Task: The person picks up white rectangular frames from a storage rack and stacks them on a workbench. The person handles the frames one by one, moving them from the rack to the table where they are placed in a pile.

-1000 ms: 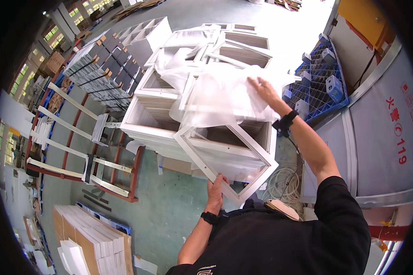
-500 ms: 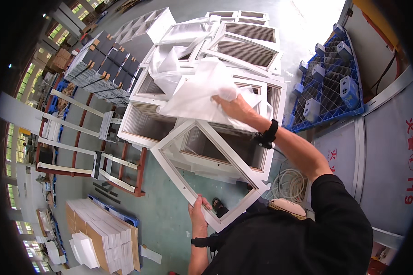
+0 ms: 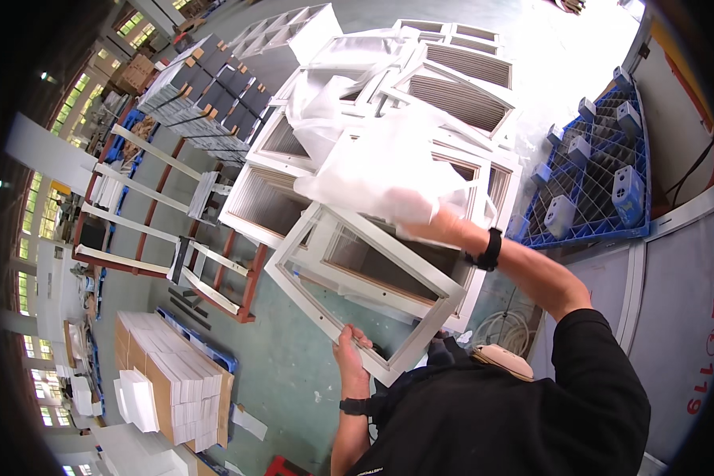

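Note:
A white rectangular frame with a clear pane [image 3: 427,333] tilts in front of me, one corner down toward my body. My left hand [image 3: 352,349] grips its lower left edge, thumb on top. Over its upper end hangs a thin white foam sheet [image 3: 365,166], loose and creased. My right hand [image 3: 428,222] reaches across to the sheet's near edge and is closed on it; the fingers are blurred and partly covered by the sheet. Behind and under these lie stacked white frames [image 3: 266,198], piled several deep.
A blue plastic pallet [image 3: 583,170] leans at the right beside grey panels [image 3: 674,317]. A red-brown rack with white rails [image 3: 166,230] stands at the left. Below it is a stack of white boards [image 3: 174,373]. A coiled hose [image 3: 504,329] lies on the floor near my right side.
My right hand has come down toward me with the sheet's near edge, which now covers its fingers. My left hand keeps its hold on the frame; the view has shifted slightly.

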Motion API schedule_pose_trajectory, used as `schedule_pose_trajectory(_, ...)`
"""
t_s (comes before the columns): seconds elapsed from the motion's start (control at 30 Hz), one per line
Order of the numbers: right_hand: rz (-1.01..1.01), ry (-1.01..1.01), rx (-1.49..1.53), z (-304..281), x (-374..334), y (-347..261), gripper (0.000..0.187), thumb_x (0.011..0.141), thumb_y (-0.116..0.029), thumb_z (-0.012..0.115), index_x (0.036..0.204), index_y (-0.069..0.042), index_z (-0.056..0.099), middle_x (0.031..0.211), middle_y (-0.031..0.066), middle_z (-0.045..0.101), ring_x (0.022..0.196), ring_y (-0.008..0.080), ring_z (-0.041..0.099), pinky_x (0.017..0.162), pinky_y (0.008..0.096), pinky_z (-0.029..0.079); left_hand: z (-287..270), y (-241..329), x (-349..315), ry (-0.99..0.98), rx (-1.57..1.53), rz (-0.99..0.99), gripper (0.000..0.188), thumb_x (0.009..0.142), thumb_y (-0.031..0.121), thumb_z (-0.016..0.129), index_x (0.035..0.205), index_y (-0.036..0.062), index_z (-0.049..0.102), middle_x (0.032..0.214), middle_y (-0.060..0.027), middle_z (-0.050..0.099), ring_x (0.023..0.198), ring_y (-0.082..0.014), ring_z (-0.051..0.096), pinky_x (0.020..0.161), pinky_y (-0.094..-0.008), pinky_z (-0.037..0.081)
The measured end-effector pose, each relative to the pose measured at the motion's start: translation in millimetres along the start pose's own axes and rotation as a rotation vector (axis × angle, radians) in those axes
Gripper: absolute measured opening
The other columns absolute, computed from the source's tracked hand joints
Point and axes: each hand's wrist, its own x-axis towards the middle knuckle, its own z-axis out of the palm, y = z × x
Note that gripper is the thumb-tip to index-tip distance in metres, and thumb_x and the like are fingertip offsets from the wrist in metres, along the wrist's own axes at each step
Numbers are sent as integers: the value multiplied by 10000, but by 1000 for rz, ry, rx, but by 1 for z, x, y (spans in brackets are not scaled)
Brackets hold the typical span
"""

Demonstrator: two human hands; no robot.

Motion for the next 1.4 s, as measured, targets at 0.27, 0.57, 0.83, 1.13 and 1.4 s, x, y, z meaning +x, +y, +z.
schedule_pose_trajectory(0.27,-237,-538,-44,74,-121,9,324,863,-191,698,1129,-8,674,1057,178,675,977,357,656,876,423,551,-25,3,-16,287,44,189,178,939,225,641,933,86,530,778,-20,518,620,-118,492,593,-286,451)
schedule_pose_trajectory(0.57,577,657,-411,-85,-117,120,521,900,-281,764,1264,49,591,1138,211,666,946,334,696,848,413,566,-47,31,-20,315,24,313,164,969,251,594,931,109,521,810,23,477,679,-85,449,648,-261,413)
schedule_pose_trajectory(0.83,1075,577,666,-60,-104,150,467,896,-368,756,1087,42,639,913,117,660,760,247,634,657,410,527,32,51,-14,176,34,354,170,984,254,595,948,102,530,819,13,484,666,-109,451,643,-290,417)
schedule_pose_trajectory(1.13,281,795,615,-149,-5,56,343,976,-190,691,1262,-21,607,968,33,633,836,123,627,743,283,505,110,89,-19,-63,135,458,177,993,239,594,997,76,524,775,-10,485,654,-110,478,625,-293,426)
schedule_pose_trajectory(1.4,-286,942,-525,-269,19,-43,263,895,-126,773,1132,-86,667,1037,82,718,818,251,701,737,315,554,166,121,7,1,553,1029,326,1038,170,536,1280,-41,481,877,-53,531,707,-113,483,663,-273,435)
